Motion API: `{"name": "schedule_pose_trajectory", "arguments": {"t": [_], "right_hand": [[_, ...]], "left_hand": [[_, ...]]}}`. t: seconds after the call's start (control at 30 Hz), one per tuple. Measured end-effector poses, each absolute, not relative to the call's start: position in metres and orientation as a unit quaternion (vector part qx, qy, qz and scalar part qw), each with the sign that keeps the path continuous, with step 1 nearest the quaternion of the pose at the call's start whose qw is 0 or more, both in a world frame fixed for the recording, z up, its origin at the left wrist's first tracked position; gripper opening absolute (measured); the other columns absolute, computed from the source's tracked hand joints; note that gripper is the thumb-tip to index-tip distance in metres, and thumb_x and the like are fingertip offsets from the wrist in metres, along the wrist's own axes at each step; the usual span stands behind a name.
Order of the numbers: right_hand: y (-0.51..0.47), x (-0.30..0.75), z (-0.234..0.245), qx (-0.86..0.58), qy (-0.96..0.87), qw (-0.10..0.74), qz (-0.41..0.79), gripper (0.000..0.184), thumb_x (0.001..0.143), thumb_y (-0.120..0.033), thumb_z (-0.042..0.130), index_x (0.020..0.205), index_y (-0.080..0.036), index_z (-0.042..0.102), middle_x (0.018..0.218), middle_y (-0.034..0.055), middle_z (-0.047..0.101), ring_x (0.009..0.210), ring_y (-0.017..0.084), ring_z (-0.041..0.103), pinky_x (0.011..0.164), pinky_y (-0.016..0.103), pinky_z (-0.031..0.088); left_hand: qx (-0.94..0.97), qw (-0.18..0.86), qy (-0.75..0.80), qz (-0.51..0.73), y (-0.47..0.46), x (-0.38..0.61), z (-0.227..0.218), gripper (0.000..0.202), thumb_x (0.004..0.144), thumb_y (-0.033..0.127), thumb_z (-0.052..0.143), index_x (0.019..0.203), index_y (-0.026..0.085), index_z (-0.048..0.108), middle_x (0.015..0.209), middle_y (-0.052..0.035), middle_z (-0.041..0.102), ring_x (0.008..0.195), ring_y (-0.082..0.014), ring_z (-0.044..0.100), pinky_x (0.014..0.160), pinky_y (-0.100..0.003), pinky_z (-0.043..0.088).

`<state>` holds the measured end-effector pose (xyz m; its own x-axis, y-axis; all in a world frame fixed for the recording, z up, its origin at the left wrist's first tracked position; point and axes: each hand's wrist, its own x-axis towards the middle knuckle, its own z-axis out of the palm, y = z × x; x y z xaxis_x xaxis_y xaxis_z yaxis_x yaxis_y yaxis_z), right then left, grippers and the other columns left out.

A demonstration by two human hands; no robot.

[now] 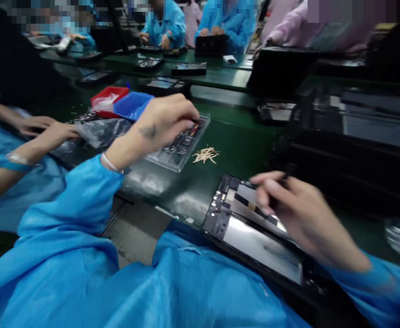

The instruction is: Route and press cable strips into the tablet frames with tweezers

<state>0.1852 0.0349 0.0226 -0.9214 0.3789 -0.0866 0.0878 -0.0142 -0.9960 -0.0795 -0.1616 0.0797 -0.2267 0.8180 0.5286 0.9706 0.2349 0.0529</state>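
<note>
My left hand (167, 119) reaches over a clear plastic tray (177, 165) of small dark parts. Thumb and fingers meet in a pinch at the tray's far right, by a row of small reddish-gold parts (195, 129); what they hold, if anything, is hidden. My right hand (290, 205), slightly blurred, is closed above an opened tablet (259, 248) at the bench's front edge. Something dark shows between its fingers, too unclear to name. The tablet's inside faces up, with silvery battery panels and a black-and-tan strip across it.
Thin beige strips (206, 155) lie heaped between tray and tablet. Red bin (109, 98) and blue bin (133, 105) stand behind the tray. A co-worker's hands (46, 130) are at left beside a clear plastic bag (102, 131). Black cases (350, 159) fill the right; people work opposite.
</note>
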Motion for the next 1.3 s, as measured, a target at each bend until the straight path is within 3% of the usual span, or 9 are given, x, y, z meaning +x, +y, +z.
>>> {"name": "schedule_pose_trajectory", "arguments": {"t": [0.07, 0.17, 0.3, 0.5, 0.63, 0.8, 1.03, 1.2, 1.3], "right_hand": [[0.017, 0.164, 0.022, -0.161, -0.605, 0.045, 0.778, 0.032, 0.088, -0.049, 0.071, 0.089, -0.017, 0.069, 0.072, -0.0014, 0.059, 0.056, 0.007, 0.046, 0.054, 0.023, 0.041], [0.012, 0.153, 0.016, -0.165, -0.545, 0.056, 0.820, 0.041, 0.081, -0.053, 0.078, 0.072, -0.017, 0.059, 0.066, -0.0034, 0.051, 0.059, 0.007, 0.043, 0.055, 0.022, 0.038], [0.020, 0.163, 0.013, -0.193, -0.562, 0.104, 0.798, 0.029, 0.079, -0.044, 0.081, 0.084, -0.018, 0.069, 0.070, -0.0034, 0.053, 0.063, 0.008, 0.045, 0.057, 0.021, 0.038], [0.028, 0.167, 0.015, -0.179, -0.637, 0.133, 0.738, 0.024, 0.087, -0.041, 0.071, 0.092, -0.018, 0.074, 0.071, -0.0012, 0.057, 0.067, 0.010, 0.050, 0.061, 0.023, 0.040], [0.029, 0.167, 0.016, -0.152, -0.743, 0.157, 0.632, 0.025, 0.091, -0.040, 0.065, 0.083, -0.016, 0.069, 0.064, -0.0028, 0.054, 0.060, 0.010, 0.047, 0.056, 0.024, 0.037], [0.030, 0.171, 0.016, -0.085, -0.855, 0.220, 0.462, 0.020, 0.097, -0.025, 0.057, 0.080, -0.017, 0.065, 0.072, -0.0021, 0.056, 0.067, 0.010, 0.051, 0.063, 0.025, 0.037], [0.030, 0.170, 0.014, -0.022, -0.876, 0.242, 0.417, 0.014, 0.093, -0.009, 0.057, 0.088, -0.018, 0.067, 0.085, 0.0007, 0.067, 0.078, 0.012, 0.062, 0.071, 0.024, 0.044], [0.031, 0.170, 0.014, -0.061, -0.878, 0.228, 0.416, 0.014, 0.097, -0.022, 0.059, 0.092, -0.018, 0.071, 0.084, 0.0013, 0.070, 0.076, 0.013, 0.064, 0.068, 0.025, 0.044], [0.033, 0.169, 0.012, -0.100, -0.865, 0.209, 0.445, 0.018, 0.097, -0.028, 0.059, 0.088, -0.019, 0.072, 0.088, 0.0025, 0.074, 0.078, 0.015, 0.067, 0.066, 0.027, 0.044]], "left_hand": [[-0.699, 0.271, -0.647, -0.139, -0.145, -0.033, 0.070, 0.030, 0.105, 0.024, 0.041, 0.111, 0.022, 0.070, 0.103, -0.0079, 0.072, 0.097, -0.0212, 0.070, 0.082, -0.035, 0.058], [-0.820, 0.370, -0.430, -0.076, -0.128, 0.009, 0.050, 0.021, 0.102, 0.023, 0.052, 0.104, 0.024, 0.073, 0.102, -0.0051, 0.074, 0.095, -0.0200, 0.071, 0.079, -0.032, 0.061], [-0.847, 0.408, -0.328, -0.092, -0.115, 0.017, 0.035, 0.013, 0.096, 0.018, 0.064, 0.103, 0.016, 0.075, 0.103, -0.0092, 0.073, 0.095, -0.0216, 0.072, 0.087, -0.033, 0.063], [-0.853, 0.365, -0.351, -0.126, -0.106, 0.016, 0.031, 0.015, 0.098, 0.015, 0.060, 0.102, 0.014, 0.074, 0.101, -0.0085, 0.075, 0.090, -0.0198, 0.072, 0.080, -0.031, 0.063], [-0.783, 0.342, -0.481, -0.198, -0.105, 0.015, 0.031, 0.013, 0.100, 0.015, 0.056, 0.104, 0.013, 0.068, 0.094, -0.0106, 0.074, 0.082, -0.0201, 0.070, 0.070, -0.031, 0.061], [-0.735, 0.315, -0.577, -0.168, -0.107, 0.012, 0.033, 0.015, 0.102, 0.015, 0.050, 0.096, 0.016, 0.064, 0.089, -0.0071, 0.070, 0.077, -0.0173, 0.066, 0.064, -0.028, 0.055], [-0.746, 0.264, -0.581, -0.192, -0.108, 0.015, 0.030, 0.014, 0.103, 0.013, 0.047, 0.096, 0.014, 0.060, 0.084, -0.0044, 0.063, 0.076, -0.0160, 0.061, 0.067, -0.026, 0.050], [-0.693, 0.232, -0.641, -0.235, -0.102, -0.016, 0.021, 0.012, 0.101, 0.013, 0.049, 0.092, 0.015, 0.057, 0.084, -0.0036, 0.060, 0.074, -0.0146, 0.056, 0.066, -0.026, 0.045], [-0.664, 0.204, -0.692, -0.198, -0.102, -0.052, 0.011, 0.010, 0.102, 0.014, 0.049, 0.094, 0.015, 0.057, 0.087, -0.0044, 0.060, 0.075, -0.0153, 0.056, 0.068, -0.027, 0.043]]}}
